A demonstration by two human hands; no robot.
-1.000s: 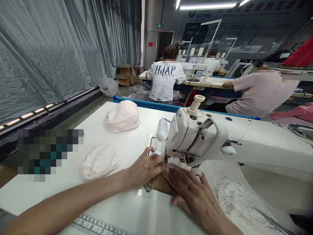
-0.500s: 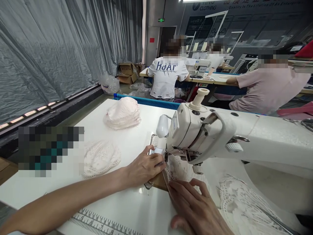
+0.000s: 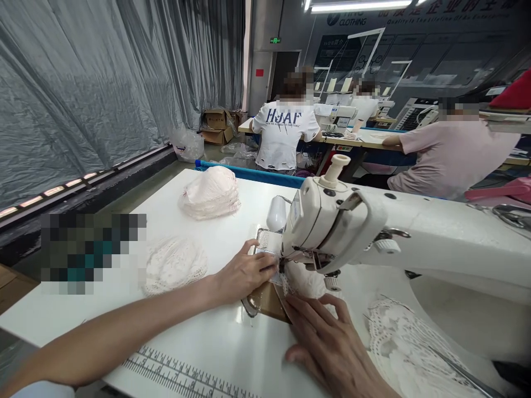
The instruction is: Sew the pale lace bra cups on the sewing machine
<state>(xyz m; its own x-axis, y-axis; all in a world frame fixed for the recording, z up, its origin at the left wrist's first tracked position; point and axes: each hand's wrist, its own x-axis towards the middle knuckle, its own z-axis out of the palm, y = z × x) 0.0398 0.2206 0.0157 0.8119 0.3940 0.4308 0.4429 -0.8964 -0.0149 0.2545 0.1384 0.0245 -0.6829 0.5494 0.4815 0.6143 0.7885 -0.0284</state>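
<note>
The white lace (image 3: 306, 281) lies beneath the sewing machine (image 3: 319, 221), between the hands, more exposed than a second ago. The right hand (image 3: 327, 337), now nearer the near edge of the table (image 3: 224, 342), touches it, thumb wide apart. The left hand (image 3: 246, 271) curls alongside; its grip cannot be determined.

A single camera on the person's head looks down and forward from above the near edge of a smooth white desk (image 3: 226, 235). Black printed ruler markings (image 3: 186, 378) by that edge, the bare left hand (image 3: 244, 271) and the bare right hand (image 3: 332, 342) lie close below. Just ahead stands a white metal sewing machine (image 3: 418, 224), its arm running toward the right. Beyond the desk's far edge, the view reaches a distant dark grey lettered wall (image 3: 415, 61); a crinkled grey curtain (image 3: 103, 83) flanks its left.
</note>
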